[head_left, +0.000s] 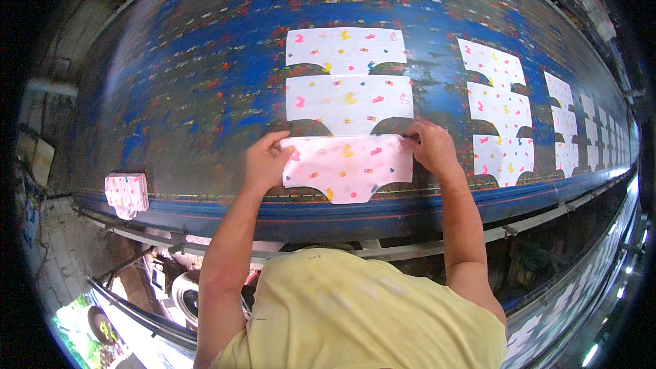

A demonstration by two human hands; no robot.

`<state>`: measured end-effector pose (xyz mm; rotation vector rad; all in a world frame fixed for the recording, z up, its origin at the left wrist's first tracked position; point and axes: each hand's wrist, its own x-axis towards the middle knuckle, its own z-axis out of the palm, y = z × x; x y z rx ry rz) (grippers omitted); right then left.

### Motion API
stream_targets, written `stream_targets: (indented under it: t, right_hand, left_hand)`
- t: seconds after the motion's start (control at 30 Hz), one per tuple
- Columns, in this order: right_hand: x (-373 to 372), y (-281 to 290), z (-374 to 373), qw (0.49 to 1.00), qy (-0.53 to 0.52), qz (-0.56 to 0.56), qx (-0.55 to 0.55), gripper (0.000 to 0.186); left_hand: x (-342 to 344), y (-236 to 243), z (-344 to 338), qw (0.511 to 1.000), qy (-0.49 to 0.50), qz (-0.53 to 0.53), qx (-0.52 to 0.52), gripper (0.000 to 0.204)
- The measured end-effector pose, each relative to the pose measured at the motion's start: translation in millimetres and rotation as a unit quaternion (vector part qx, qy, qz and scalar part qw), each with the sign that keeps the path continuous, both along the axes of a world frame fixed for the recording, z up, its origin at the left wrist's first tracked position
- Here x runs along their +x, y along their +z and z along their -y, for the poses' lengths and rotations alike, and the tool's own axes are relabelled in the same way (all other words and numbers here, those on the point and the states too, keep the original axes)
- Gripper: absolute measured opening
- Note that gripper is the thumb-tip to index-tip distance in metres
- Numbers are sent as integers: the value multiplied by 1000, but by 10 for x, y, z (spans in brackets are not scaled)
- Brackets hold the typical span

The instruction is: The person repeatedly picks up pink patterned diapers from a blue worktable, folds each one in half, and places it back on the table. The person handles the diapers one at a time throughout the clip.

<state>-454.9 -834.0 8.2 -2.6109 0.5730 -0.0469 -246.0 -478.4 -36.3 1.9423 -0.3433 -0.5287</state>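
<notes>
A pinkish-white cut fabric panel (347, 164), shaped like underpants and printed with small coloured figures, lies spread at the table's near edge. My left hand (266, 160) pinches its upper left corner, thumb on top. Its upper right corner is between the closed fingers of my right hand (433, 148). The panel's straight top edge meets the narrow lower end of a second, whiter printed panel (347, 99). Farther off, a third printed panel (345, 48) lies flat above that one.
The long table (205, 96) has a blue, paint-speckled surface. More columns of printed panels (499, 106) run along it to the right. A small stack of folded printed panels (126, 193) sits at the near left edge. A metal rail (526, 223) follows the table's near side.
</notes>
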Motion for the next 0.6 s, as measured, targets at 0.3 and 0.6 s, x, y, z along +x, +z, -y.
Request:
stream_targets:
  t: [0.3,0.6]
  right_hand:
    - [53,414,-510,905,258,79,328,14]
    - [-99,823,-381,813,220,159,515,11]
  left_hand:
    - [-46,241,96,970,-103,190,116,39]
    - [163,424,69,967,-165,187,47,24]
